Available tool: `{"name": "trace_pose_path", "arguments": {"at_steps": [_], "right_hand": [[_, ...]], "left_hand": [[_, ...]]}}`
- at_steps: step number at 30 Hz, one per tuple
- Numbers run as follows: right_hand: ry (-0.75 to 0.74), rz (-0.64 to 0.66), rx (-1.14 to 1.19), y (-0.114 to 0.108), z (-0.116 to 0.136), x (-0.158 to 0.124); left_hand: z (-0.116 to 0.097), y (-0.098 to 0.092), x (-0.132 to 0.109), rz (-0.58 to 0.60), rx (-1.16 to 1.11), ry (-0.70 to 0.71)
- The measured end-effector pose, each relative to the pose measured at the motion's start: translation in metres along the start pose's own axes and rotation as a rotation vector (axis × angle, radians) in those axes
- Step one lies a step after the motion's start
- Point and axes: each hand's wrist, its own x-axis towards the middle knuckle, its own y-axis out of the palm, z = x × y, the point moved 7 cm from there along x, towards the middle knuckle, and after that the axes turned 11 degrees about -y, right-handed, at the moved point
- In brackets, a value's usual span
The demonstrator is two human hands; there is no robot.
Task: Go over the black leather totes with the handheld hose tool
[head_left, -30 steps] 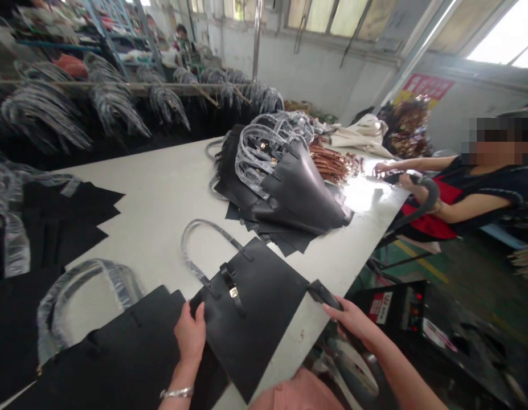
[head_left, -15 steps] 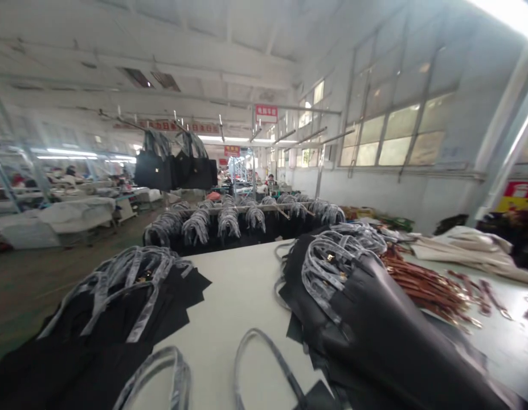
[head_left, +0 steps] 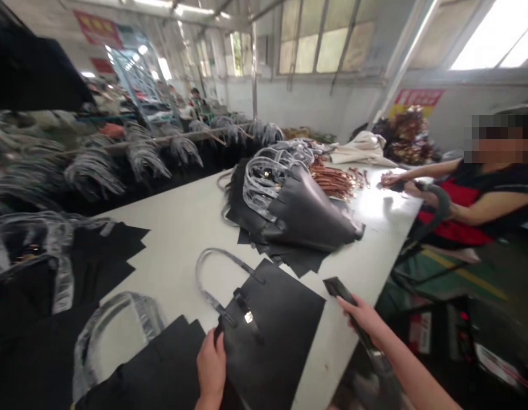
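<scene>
Black bag [head_left: 277, 330], in the head view, lies on the worktop [head_left: 174, 228], its edge pinched in the left grip [head_left: 211, 364]; the right grip [head_left: 366, 316] clasps a black nozzled tool [head_left: 337, 288], which could scuff it if swung too close.

Bare-fingered left grip [head_left: 211, 367] and right grip [head_left: 366, 319], with a slender, bare right forearm [head_left: 413, 364]

A black bag [head_left: 285, 324] lies flat, gold clasp [head_left: 248, 316] up; a black tool [head_left: 335, 287] slants beside it.

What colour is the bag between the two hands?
Black; the bag shows best in the head view.
</scene>
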Motion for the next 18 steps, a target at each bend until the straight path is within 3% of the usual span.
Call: {"name": "trace_pose_path", "arguments": {"at_steps": [4, 11, 14, 18], "right_hand": [[0.037, 0.053, 0.055, -0.012, -0.011, -0.007], [0.092, 0.145, 0.085, 0.007, -0.011, -0.018], [0.075, 0.06, 0.087, 0.011, -0.007, -0.005], [0.006, -0.087, 0.068, -0.001, 0.001, 0.004]], "left_hand": [[-0.003, -0.002, 0.002, -0.023, 0.124, 0.059], [-0.005, -0.003, 0.002, -0.03, 0.132, 0.082], [-0.008, -0.011, 0.0, -0.003, 0.095, 0.081], [-0.018, -0.017, 0.006, -0.026, 0.087, 0.025]]}}
